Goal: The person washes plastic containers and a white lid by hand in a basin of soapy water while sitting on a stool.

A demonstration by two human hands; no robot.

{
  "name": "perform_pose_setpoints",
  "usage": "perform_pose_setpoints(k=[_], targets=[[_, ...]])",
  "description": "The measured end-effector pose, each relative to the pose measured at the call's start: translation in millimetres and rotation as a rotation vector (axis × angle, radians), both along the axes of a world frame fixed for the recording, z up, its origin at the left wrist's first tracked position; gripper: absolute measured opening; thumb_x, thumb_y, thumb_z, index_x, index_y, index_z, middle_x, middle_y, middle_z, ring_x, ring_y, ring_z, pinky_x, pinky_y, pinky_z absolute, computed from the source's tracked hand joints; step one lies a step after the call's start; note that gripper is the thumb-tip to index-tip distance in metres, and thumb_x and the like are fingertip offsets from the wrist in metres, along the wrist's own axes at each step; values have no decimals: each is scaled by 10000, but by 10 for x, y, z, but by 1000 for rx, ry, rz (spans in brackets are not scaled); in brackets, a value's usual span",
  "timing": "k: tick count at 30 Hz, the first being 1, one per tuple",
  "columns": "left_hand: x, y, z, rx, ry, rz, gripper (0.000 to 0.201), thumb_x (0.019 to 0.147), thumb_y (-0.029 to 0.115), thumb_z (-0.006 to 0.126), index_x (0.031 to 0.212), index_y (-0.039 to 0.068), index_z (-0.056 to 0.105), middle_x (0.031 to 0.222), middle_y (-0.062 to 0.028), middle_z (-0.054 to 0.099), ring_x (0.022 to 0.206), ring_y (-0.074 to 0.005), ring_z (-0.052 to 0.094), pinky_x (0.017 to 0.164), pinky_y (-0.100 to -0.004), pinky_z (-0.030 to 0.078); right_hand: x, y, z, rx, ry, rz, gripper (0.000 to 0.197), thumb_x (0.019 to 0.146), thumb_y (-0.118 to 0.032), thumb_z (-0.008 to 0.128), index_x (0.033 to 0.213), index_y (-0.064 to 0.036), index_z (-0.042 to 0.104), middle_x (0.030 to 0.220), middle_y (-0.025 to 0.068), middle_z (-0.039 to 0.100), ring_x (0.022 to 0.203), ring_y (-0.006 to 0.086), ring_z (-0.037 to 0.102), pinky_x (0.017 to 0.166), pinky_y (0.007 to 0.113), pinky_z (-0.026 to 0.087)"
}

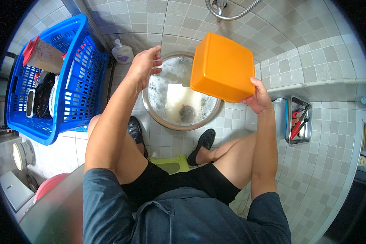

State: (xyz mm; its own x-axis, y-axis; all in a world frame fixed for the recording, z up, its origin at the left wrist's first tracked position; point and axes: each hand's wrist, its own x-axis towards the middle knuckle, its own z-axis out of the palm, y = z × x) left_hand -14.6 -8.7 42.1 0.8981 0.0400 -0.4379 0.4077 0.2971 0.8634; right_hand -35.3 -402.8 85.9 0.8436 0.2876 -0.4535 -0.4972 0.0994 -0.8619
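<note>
Right hand holds box over basin

The fingers pinch the box's near right corner, holding it above the basin's right edge. The left hand is by the far left edge, fingers loosely spread. Suds, a white piece and a dark round pad show inside.
</note>
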Motion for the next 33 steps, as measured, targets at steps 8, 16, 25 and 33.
perform_pose_setpoints(k=[8,16,25,33], targets=[[-17,-68,21,4,3,-38,665,963,377,666,1416,-60,453,1389,-208,515,1270,-348,527,1037,-463,473,112,-109,-220,-116,-9,54,466,969,-339,570,1323,-37,582,1213,80,686,1058,197,683,864,388,573],[-37,-161,-22,-21,29,-61,564,926,374,695,1323,-2,557,1275,-121,554,1135,-272,561,882,-412,516,81,-113,-479,-130,-39,20,424,923,-287,662,1228,9,647,1128,88,711,1048,199,680,898,363,556],[-222,-499,-146,42,163,-263,722,944,399,661,1454,-58,432,1454,-242,484,1292,-383,517,986,-504,515,1,121,-115,154,151,-139,481,957,-385,587,1354,-115,559,1269,61,661,1150,231,649,932,484,550],[-221,-601,-188,-55,181,-291,660,987,357,605,1452,-67,408,1406,-273,518,1272,-381,541,1003,-506,509,26,91,-57,169,119,-158,588,972,-467,530,1440,-113,504,1405,96,584,1260,289,591,999,565,508]])
